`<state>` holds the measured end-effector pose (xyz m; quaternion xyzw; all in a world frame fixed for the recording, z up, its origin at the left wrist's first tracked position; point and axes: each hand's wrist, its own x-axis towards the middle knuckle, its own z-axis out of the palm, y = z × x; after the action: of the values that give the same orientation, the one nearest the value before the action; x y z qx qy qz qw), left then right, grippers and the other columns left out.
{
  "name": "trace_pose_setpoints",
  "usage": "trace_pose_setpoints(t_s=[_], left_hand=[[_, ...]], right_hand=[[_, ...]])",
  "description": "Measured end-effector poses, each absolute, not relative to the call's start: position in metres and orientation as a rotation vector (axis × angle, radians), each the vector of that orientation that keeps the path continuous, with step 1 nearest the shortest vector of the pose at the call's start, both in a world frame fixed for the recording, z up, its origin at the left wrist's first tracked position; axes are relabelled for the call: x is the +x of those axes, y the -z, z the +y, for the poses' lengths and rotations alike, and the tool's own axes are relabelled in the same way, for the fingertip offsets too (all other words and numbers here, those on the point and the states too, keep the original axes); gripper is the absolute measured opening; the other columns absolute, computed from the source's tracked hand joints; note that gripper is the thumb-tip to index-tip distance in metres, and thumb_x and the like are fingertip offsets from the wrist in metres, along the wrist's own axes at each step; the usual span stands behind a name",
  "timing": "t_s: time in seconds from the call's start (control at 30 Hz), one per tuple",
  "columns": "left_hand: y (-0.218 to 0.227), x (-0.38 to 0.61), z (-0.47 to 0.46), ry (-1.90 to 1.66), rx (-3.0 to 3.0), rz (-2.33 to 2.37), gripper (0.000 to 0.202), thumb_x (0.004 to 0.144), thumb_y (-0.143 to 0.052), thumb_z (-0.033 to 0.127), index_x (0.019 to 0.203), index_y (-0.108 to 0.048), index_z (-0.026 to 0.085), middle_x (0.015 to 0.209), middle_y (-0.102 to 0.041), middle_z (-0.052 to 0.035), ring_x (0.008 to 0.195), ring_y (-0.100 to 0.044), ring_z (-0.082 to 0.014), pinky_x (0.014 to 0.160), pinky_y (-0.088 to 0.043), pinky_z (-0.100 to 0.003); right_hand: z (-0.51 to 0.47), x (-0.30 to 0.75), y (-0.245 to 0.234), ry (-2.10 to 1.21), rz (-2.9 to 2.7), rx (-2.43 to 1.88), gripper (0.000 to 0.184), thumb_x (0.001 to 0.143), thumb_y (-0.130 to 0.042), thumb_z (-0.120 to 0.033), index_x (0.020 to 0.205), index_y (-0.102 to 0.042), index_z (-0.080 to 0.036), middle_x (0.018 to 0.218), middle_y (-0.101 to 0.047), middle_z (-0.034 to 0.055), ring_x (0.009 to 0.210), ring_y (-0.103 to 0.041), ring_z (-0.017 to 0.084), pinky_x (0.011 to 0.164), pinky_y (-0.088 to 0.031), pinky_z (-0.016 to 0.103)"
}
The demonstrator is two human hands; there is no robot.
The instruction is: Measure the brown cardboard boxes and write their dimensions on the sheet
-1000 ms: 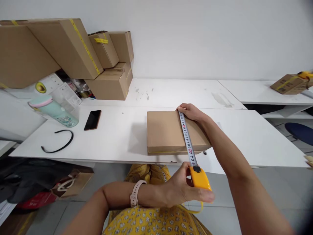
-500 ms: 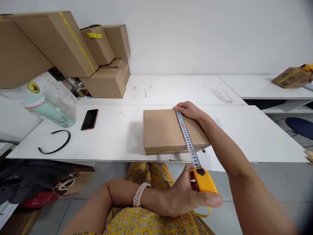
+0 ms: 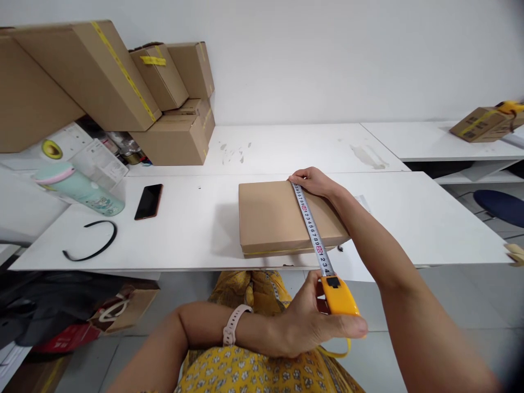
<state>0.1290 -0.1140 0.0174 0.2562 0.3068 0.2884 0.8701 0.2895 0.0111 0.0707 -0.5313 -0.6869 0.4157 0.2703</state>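
Note:
A brown cardboard box (image 3: 268, 213) lies on the white table near its front edge. My left hand (image 3: 303, 322), in front of that edge, is closed around the yellow case of a tape measure (image 3: 343, 297), whose strap dangles below. The silver blade (image 3: 310, 224) runs out of the case and crosses the box top from the near edge to the far edge. At the far edge my right hand (image 3: 317, 183) is closed, its fingers pressing the blade's end against the box. The blade's tip is hidden by those fingers.
Left on the table (image 3: 184, 218) are a phone (image 3: 148, 202), a black headband (image 3: 96, 248) and a mint tumbler (image 3: 79, 188). Stacked cartons (image 3: 167, 142) stand behind them. Another carton (image 3: 481, 125) sits far right, near a dark blue stool (image 3: 501, 206).
The view has shifted slightly. Both hands keep their hold, and the blade stays stretched over the box with nearly the same length out.

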Motion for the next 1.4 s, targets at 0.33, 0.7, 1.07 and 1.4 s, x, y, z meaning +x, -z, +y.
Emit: trace_pose_setpoints(t_s=[0.33, 0.7, 1.07, 1.4], left_hand=[[-0.041, 0.061, -0.093, -0.559, 0.878, 0.502, 0.081, 0.049, -0.096, 0.018, 0.119, -0.055, 0.025, 0.124, -0.057, -0.0099, 0.095, -0.067, -0.0233, 0.075, -0.056, -0.034], [0.007, -0.060, -0.102, -0.872, 1.025, 0.994, 0.084, 0.064, -0.090, 0.031, 0.136, -0.047, 0.037, 0.155, -0.039, -0.0108, 0.111, -0.069, -0.0320, 0.084, -0.060, -0.037], [-0.028, -0.070, -0.024, -1.150, 1.162, 0.875, 0.066, 0.066, -0.089, 0.036, 0.124, -0.056, 0.029, 0.141, -0.051, -0.0078, 0.088, -0.073, -0.0216, 0.078, -0.063, -0.037], [-0.016, -0.016, -0.065, -0.799, 1.228, 0.636, 0.089, 0.064, -0.090, 0.025, 0.141, -0.045, 0.031, 0.126, -0.058, -0.0090, 0.100, -0.067, -0.0250, 0.071, -0.058, -0.028]], right_hand=[[0.113, 0.296, -0.063, -0.775, -1.460, -1.282, 0.067, 0.087, -0.041, -0.081, 0.106, -0.069, -0.023, 0.104, -0.068, 0.0093, 0.104, -0.062, 0.026, 0.085, -0.052, 0.038], [-0.021, 0.334, 0.029, -0.706, -1.360, -1.633, 0.073, 0.096, -0.024, -0.073, 0.151, -0.048, -0.031, 0.096, -0.065, 0.0053, 0.088, -0.062, 0.024, 0.082, -0.052, 0.039], [0.033, 0.295, -0.045, -0.328, -1.463, -1.566, 0.036, 0.085, -0.064, -0.058, 0.083, -0.075, -0.023, 0.086, -0.068, 0.0058, 0.077, -0.060, 0.021, 0.065, -0.044, 0.033], [0.079, 0.266, -0.056, 0.198, -1.798, -1.554, 0.032, 0.101, -0.038, -0.031, 0.080, -0.061, -0.022, 0.088, -0.070, 0.0080, 0.083, -0.058, 0.023, 0.079, -0.040, 0.038]])
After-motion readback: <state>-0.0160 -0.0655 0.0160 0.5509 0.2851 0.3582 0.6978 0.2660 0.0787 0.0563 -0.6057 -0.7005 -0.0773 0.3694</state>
